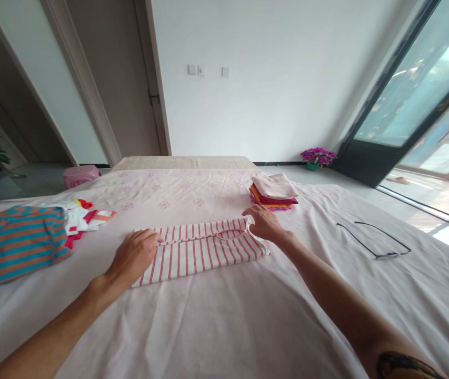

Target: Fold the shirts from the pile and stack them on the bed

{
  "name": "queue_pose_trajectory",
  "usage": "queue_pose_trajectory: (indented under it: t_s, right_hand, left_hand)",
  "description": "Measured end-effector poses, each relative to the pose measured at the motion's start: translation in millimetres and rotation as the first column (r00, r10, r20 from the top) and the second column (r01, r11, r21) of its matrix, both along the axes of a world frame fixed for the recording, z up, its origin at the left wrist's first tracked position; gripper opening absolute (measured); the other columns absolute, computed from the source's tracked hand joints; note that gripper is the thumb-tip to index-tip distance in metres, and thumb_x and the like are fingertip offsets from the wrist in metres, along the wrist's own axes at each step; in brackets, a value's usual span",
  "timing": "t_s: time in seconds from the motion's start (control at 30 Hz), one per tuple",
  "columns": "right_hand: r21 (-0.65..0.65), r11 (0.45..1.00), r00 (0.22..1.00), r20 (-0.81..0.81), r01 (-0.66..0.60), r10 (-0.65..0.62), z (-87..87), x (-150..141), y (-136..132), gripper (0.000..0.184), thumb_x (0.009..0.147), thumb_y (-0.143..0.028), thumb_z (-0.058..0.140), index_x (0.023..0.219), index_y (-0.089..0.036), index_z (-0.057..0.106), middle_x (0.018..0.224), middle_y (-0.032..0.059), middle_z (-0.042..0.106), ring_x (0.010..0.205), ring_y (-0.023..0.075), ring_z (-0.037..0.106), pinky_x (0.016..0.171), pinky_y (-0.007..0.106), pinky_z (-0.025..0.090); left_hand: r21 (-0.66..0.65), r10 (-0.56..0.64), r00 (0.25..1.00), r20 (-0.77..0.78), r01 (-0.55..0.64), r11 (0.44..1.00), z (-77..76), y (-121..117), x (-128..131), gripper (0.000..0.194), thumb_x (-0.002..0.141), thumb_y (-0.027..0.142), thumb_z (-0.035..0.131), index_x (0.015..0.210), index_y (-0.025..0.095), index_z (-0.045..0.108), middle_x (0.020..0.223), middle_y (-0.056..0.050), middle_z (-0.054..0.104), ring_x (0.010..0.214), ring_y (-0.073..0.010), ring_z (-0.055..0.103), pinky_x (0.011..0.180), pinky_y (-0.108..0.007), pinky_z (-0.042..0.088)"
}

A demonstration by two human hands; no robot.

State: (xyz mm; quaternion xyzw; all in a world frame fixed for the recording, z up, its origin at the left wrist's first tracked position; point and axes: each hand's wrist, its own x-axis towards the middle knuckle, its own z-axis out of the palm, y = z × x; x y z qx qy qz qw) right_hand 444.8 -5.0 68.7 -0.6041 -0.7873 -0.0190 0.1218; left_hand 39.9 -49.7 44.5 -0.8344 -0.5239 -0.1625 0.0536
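Note:
A white shirt with red stripes (pixel 200 255) lies folded into a long strip on the bed, its round neckline toward the right end. My left hand (pixel 139 251) is closed over the strip's left end, fingers bent onto the cloth; their tips are partly hidden. At the right end, beside the neckline, my right hand (pixel 262 223) has its thumb and fingers closed on the far corner of the shirt. Just beyond that hand sits a stack of folded clothes (pixel 275 190), pale pink on top with red and orange layers beneath.
On the left lies a loose heap with a blue-and-brown striped garment (pixel 19 237) and white and red pieces (pixel 86 221). Eyeglasses (pixel 378 245) rest on the pale bedsheet (pixel 208 326) at right. A pink stool (pixel 81 176) and purple flowers (pixel 318 157) stand beyond the bed.

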Motion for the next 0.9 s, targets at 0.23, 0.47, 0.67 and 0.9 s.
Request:
queue_pose_trajectory:
  t_s: [0.23, 0.47, 0.67, 0.9]
  right_hand:
    - [-0.017, 0.999, 0.999, -0.005, 0.052, -0.052, -16.2, 8, -3, 0.045, 0.081, -0.013, 0.057, 0.125, -0.021, 0.060, 0.122, 0.0090, 0.060, 0.110, 0.0223, 0.055, 0.085, 0.029, 0.042]
    - [0.048, 0.996, 0.997, 0.045, -0.069, 0.067, -20.0, 3, 2, 0.028, 0.092, -0.016, 0.048, 0.107, -0.021, 0.072, 0.105, 0.0079, 0.069, 0.099, 0.0204, 0.059, 0.085, 0.029, 0.040]
    - [0.014, 0.995, 0.994, 0.040, -0.103, 0.102, -19.5, 16, 3, 0.039, 0.083, -0.004, 0.046, 0.105, -0.021, 0.075, 0.110, 0.0055, 0.071, 0.104, 0.0194, 0.059, 0.090, 0.028, 0.040]
    - [0.072, 0.994, 0.995, -0.059, -0.082, 0.086, -7.2, -45, -3, 0.043, 0.092, -0.013, 0.039, 0.130, -0.015, 0.060, 0.132, 0.0097, 0.062, 0.122, 0.0212, 0.054, 0.102, 0.031, 0.038]
  left_hand:
    - [-0.070, -0.234, 0.963, 0.136, 0.245, 0.967, -7.1, 8, 76, 0.039, 0.091, 0.021, 0.043, 0.126, 0.021, 0.061, 0.130, -0.007, 0.063, 0.122, -0.0206, 0.056, 0.108, -0.037, 0.041]
    - [-0.156, -0.295, 0.953, 0.069, 0.302, 0.940, -34.8, 24, 108, 0.055, 0.097, 0.045, 0.040, 0.144, 0.018, 0.046, 0.154, -0.011, 0.040, 0.144, -0.0255, 0.032, 0.119, -0.044, 0.027]
    - [-0.110, -0.306, 0.951, 0.031, 0.308, 0.945, -43.3, 20, 108, 0.057, 0.098, 0.048, 0.039, 0.147, 0.021, 0.042, 0.156, -0.011, 0.036, 0.146, -0.0273, 0.028, 0.119, -0.047, 0.024]
    - [-0.187, -0.278, 0.953, 0.119, 0.297, 0.937, -35.0, 24, 103, 0.060, 0.100, 0.053, 0.025, 0.146, 0.020, 0.044, 0.154, -0.009, 0.040, 0.144, -0.0229, 0.033, 0.119, -0.041, 0.025]
